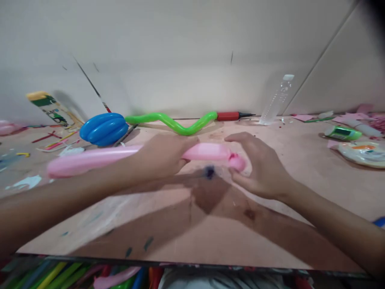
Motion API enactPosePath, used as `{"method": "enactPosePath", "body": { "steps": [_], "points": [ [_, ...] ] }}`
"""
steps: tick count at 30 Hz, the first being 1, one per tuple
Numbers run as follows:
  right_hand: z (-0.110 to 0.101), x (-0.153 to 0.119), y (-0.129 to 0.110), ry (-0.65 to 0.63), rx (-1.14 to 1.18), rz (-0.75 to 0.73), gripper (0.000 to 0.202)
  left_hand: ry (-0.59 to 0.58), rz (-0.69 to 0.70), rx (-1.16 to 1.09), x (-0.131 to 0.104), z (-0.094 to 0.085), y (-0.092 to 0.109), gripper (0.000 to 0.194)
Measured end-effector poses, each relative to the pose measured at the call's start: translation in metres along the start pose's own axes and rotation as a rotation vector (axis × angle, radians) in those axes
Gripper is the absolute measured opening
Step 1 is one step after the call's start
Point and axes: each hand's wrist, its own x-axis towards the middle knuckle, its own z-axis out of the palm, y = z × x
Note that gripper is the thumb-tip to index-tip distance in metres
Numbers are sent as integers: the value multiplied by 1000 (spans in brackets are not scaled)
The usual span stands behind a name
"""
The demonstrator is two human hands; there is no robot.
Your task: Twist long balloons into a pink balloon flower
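A long pink modelling balloon stretches sideways above the pink tabletop, with a small twisted-off bubble at its right end. My left hand is closed around the balloon's middle. Around the bubble end, my right hand curves with thumb and fingers spread apart; the thumb lies close to the bubble, and whether it touches cannot be made out. Behind the left hand sit a blue balloon shape of several bulging segments and a bent green balloon.
A red balloon pump lies along the wall, beside a clear plastic bottle. A tall printed carton leans at left. To the right are a green tube and a tape roll. Several coloured balloons lie below the table's front edge.
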Motion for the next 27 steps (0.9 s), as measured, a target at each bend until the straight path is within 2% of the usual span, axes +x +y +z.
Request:
{"method": "enactPosePath", "body": {
  "steps": [2,4,7,9,11,16,18,20,23,25,27],
  "points": [
    [8,-1,-12,-150,-183,-58,39,-118,93,256,-5,18,8,29],
    [19,-3,-20,-319,-292,-45,28,-183,171,370,-8,38,13,34],
    [34,-6,-23,-426,-315,-35,25,-224,246,438,-8,61,15,27],
    [39,-9,-20,-467,-315,-40,25,-231,268,444,-8,70,12,23],
    [39,-11,-16,-517,-303,-52,27,-247,282,427,-9,74,8,20],
    [39,-16,-9,-622,-245,-74,53,-303,319,335,-10,80,7,21],
    [42,-17,-8,-639,-232,-88,56,-315,319,306,-9,83,7,21],
    [42,-17,-7,-625,-214,-103,49,-306,324,296,-7,86,6,20],
    [35,-13,-4,-577,-216,-87,27,-250,343,295,-5,84,1,17],
    [26,-9,-2,-559,-279,-43,12,-187,294,310,-6,80,-4,26],
    [18,-6,0,-557,-370,28,6,-137,205,335,-8,76,-9,35]
  ]
}}
